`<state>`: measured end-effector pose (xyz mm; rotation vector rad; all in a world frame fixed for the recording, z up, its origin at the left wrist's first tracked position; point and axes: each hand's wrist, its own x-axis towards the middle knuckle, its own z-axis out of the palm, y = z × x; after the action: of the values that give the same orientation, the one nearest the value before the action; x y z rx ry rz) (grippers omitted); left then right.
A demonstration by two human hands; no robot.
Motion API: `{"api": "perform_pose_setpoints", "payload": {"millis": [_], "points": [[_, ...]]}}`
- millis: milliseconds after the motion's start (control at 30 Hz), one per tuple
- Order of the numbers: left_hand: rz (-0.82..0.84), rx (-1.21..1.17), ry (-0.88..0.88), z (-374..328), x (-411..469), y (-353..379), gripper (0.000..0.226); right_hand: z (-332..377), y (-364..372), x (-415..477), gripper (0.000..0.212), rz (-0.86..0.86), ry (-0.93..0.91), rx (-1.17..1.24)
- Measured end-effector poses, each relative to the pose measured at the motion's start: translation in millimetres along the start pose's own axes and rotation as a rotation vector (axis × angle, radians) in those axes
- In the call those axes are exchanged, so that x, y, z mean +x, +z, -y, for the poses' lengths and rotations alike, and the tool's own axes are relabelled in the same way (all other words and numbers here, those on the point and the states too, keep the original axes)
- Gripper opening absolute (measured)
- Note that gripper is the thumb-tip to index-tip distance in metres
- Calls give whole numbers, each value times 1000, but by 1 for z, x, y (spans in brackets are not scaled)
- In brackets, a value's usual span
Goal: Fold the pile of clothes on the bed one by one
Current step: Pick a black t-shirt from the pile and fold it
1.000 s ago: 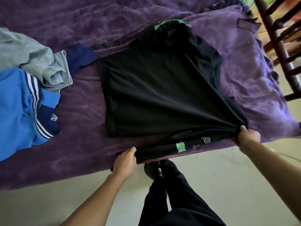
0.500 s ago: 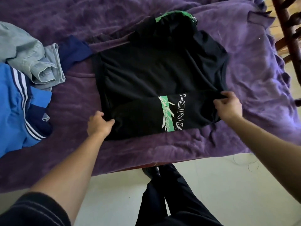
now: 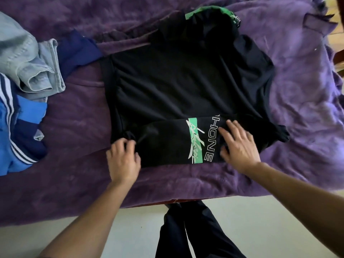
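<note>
top: black top lies flat on the purple-covered bed, roughly centre, near the front edge
axis: long axis runs away from the person; green collar at the far end, hem end nearest
fold: near end is turned up over the body, making a folded band that runs left to right
print: green stripe and white "HONE" lettering face up on the band, reading sideways
left hand: left hand is at the band's near-left corner, fingers curled round a bunched bit of fabric; slight blur
right hand: right hand lies flat on the band just right of the lettering, fingers spread, palm down
pile: jeans, blue striped garment and navy cloth sit at the left; navy cloth touches the top's far-left corner
below: person's legs in dark trousers over pale floor
</note>
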<state>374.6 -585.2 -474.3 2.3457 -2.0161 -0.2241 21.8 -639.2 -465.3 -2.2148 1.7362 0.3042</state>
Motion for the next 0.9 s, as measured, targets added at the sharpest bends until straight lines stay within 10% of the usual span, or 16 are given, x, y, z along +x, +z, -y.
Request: {"api": "perform_pose_setpoints", "payload": {"millis": [100, 267, 567, 900], "points": [[141, 138, 298, -15, -26, 12, 62, 11, 17, -30, 97, 37, -210, -128], [394, 381, 182, 1, -12, 43, 103, -11, 28, -9, 99, 103, 31, -229], [436, 266, 204, 14, -14, 1, 63, -17, -6, -34, 80, -15, 73, 52], [854, 153, 224, 44, -91, -75, 58, 15, -31, -106, 51, 589, 26, -131]]}}
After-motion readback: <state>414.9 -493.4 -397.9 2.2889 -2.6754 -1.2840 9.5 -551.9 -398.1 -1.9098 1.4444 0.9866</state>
